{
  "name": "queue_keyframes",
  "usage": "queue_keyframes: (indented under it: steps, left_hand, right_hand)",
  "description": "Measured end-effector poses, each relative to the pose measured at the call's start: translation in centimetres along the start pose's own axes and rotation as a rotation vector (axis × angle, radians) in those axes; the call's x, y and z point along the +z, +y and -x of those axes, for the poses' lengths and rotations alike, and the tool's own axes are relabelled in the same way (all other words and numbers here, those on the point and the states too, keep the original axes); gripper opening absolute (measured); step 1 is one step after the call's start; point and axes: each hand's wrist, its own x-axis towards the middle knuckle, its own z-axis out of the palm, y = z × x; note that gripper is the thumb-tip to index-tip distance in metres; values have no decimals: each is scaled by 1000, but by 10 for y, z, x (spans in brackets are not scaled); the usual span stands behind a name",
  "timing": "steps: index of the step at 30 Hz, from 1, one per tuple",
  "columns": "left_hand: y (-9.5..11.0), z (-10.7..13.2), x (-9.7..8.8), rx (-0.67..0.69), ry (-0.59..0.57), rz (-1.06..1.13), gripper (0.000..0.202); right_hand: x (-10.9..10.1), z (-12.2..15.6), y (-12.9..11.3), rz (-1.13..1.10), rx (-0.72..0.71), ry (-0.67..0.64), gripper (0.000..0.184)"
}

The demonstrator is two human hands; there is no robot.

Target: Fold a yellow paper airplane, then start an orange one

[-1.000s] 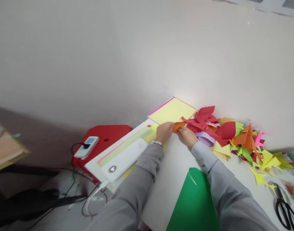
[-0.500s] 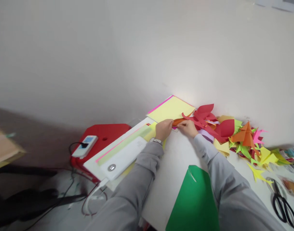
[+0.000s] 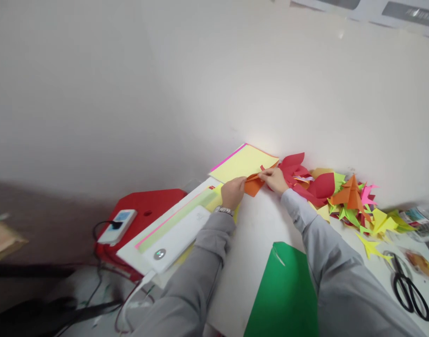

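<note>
Orange paper (image 3: 254, 186) sits between both hands on my feed, at the far edge of the white tabletop (image 3: 256, 234), close to the wall. The left hand (image 3: 232, 192) is closed on its nine o'clock edge with the fingers curled down over it. The right hand (image 3: 277, 180) pinches the upper corner at about two o'clock, so both hands are grasping the same piece. It looks partly folded (I cannot tell whether its lower point touches the tabletop). A wristwatch (image 3: 224, 210) shows on the left wrist.

Taking the orange paper as the centre of the dial:

- **Eleven o'clock:** a yellow sheet stack (image 3: 244, 161) with a pink edge lies just beside it.
- **Three o'clock:** red scraps (image 3: 294, 164) touch the right hand, and past them is a heap of folded pieces (image 3: 355, 201) in orange, green, yellow and pink.
- **Six o'clock:** a green sheet (image 3: 284, 295) lies between the grey sleeves (image 3: 327, 262), near the bottom of the view.
- **Four o'clock:** black scissors (image 3: 407, 290) lie well apart, by the right border.
- **Eight o'clock:** a white power bank (image 3: 174, 231) rests on flat paper. Beyond it a phone (image 3: 116, 227) with a black cable plugged in lies on something red (image 3: 147, 206), off the tabletop.
</note>
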Motion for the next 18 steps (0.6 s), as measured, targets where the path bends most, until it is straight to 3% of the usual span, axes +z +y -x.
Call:
queue_keyframes:
  steps: [5, 10, 13, 18]
  left_hand:
    - [-2, -1, 0, -27, 10, -7, 40]
    - [-3, -3, -2, -36, -23, -41, 40]
    - [-2, -2, -2, -19, -58, -77, 39]
    - [0, 4, 1, 56, -113, -159, 36]
  right_hand:
    - [-24, 16, -20, -7, -136, 157, 11]
    - [-74, 56, -39, -25, -227, 332, 16]
    - [-102, 104, -48, -14, -274, 419, 14]
    - [-121, 226, -51, 94, -325, 556, 6]
